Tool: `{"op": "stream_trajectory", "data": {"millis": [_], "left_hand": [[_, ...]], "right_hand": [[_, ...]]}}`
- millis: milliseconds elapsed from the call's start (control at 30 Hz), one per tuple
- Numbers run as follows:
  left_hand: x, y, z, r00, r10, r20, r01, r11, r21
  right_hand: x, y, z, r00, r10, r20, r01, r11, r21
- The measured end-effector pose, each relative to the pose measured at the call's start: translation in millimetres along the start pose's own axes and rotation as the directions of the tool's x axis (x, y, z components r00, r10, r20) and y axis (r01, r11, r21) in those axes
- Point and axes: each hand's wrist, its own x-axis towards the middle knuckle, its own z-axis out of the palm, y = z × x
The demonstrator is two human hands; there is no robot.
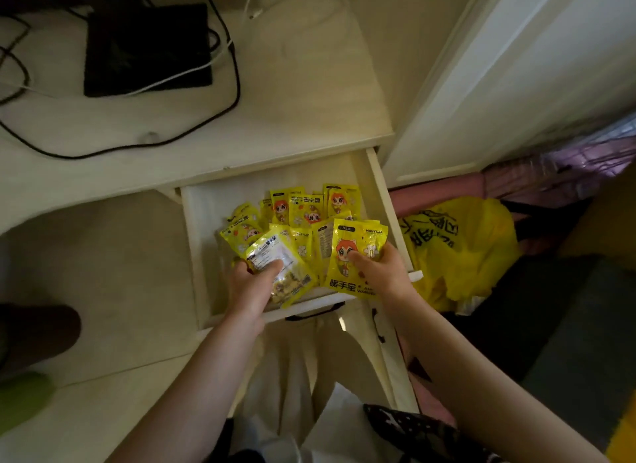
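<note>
- My left hand (pixel 253 280) is at the front of the open drawer (pixel 203 228), fingers curled round a yellow window packet (pixel 266 252) turned label side up.
- My right hand (pixel 382 269), at the drawer's front right corner, pinches a yellow cartoon packet (pixel 344 283), thumb on top.
- Further back in the drawer lies a loose pile of packets (pixel 306 211).
- Right of the drawer sits a yellow plastic bag (pixel 464 249).
- Beyond the drawer, the worktop (pixel 275 118) carries a black box (pixel 148 49) and a black cable (pixel 237 94).

left arm (pixel 206 376): bare as far as shown | right arm (pixel 464 376): same | clothing: cannot tell
</note>
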Motion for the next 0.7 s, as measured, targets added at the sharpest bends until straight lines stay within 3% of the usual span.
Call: {"op": "stream_trajectory", "data": {"millis": [300, 600, 700], "left_hand": [[89.8, 44.5, 39.9, 0.988, -0.149, 0.048, 0.156, 0.971, -0.184], [184.4, 68.3, 57.2, 0.985, -0.173, 0.024, 0.175, 0.978, -0.114], [198.1, 75.5, 66.0, 0.992, -0.123, 0.02, 0.125, 0.989, -0.082]], "right_hand": [[106.0, -30.9, 32.2, 0.98, 0.195, 0.037, -0.198, 0.978, 0.072], [189.3, -55.7, 66.7, 0.957, 0.289, 0.02, -0.29, 0.955, 0.068], [205.3, -60.4, 70.7, 0.962, 0.271, 0.022, -0.271, 0.962, -0.026]]}}
